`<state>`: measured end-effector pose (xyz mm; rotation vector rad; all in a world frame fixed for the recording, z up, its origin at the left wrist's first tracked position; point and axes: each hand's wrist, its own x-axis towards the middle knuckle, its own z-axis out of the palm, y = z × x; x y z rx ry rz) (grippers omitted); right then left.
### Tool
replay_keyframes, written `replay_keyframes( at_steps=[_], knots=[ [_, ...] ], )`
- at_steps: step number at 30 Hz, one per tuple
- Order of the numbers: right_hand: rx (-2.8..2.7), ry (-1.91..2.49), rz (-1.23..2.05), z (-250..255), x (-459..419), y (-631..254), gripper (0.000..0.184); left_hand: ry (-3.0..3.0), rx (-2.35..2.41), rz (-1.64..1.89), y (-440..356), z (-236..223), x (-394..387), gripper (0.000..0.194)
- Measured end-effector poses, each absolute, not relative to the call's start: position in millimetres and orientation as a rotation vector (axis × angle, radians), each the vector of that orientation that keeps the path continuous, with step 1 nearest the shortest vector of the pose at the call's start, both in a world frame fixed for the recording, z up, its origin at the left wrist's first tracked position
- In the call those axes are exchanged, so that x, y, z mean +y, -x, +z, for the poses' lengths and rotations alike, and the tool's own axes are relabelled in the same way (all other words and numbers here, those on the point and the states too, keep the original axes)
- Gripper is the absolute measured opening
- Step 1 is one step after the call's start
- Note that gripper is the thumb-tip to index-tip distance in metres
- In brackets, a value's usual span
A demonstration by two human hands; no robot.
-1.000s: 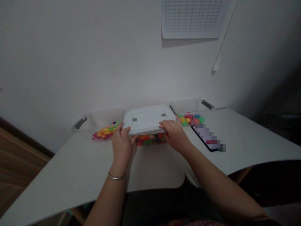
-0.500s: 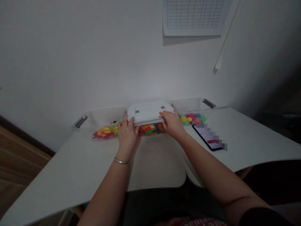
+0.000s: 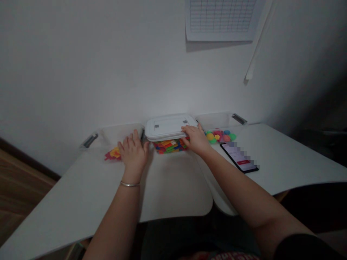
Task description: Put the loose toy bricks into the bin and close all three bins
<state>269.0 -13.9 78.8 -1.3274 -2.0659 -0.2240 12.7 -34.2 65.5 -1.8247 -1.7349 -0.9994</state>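
Note:
A clear plastic box (image 3: 170, 145) full of coloured building bricks stands at the back middle of the white table (image 3: 173, 187). A white lid (image 3: 168, 127) lies on top of it. My right hand (image 3: 195, 140) rests on the lid's front right corner, fingers curled over its edge. My left hand (image 3: 132, 153) is to the left of the box, fingers stretched out over the front of the left clear bin (image 3: 114, 135), covering part of the coloured pieces (image 3: 111, 154) in it. A thin bracelet circles my left wrist.
Another clear bin (image 3: 222, 121) with round coloured pieces stands to the right of the middle box. A phone (image 3: 240, 157) with a lit screen lies on the table in front of it. The wall is close behind the bins, with a gridded sheet (image 3: 221, 20) hung on it.
The lidded box has slid back toward the wall between the two bins. My left hand has let go of the lid and moved left over the left bin.

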Motion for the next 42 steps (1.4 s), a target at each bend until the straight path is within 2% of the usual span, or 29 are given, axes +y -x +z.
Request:
replay_keyframes(
  at_steps=[6, 13, 22, 27, 37, 42],
  knots=[
    [-2.122, 1.389, -0.168, 101.9, -18.4, -278.2, 0.030, 1.870, -1.796, -0.588, 3.3, 83.9, -48.1, 0.043],
    [-2.124, 1.499, -0.212, 112.5, -24.5, -280.6, 0.032, 1.876, -1.786, -0.463, 13.9, 92.0, -79.5, 0.037],
    [-2.118, 1.593, -0.184, 117.3, -22.8, -277.0, 0.035, 1.946, -1.551, -0.585, -14.0, 79.7, -137.4, 0.033],
    [-2.201, 1.675, -0.202, 124.6, -24.2, -274.5, 0.037, 2.030, -1.405, -0.614, -39.6, 81.6, -164.4, 0.024],
    [-2.372, 1.652, -0.334, 133.8, -19.3, -270.5, 0.034, 2.360, -1.197, -0.810, -82.8, 79.8, -175.6, 0.014],
    [-2.423, 1.656, -0.371, 140.2, -19.8, -265.9, 0.029, 2.420, -1.110, -0.820, -110.1, 74.0, -169.6, 0.030]
  ],
)
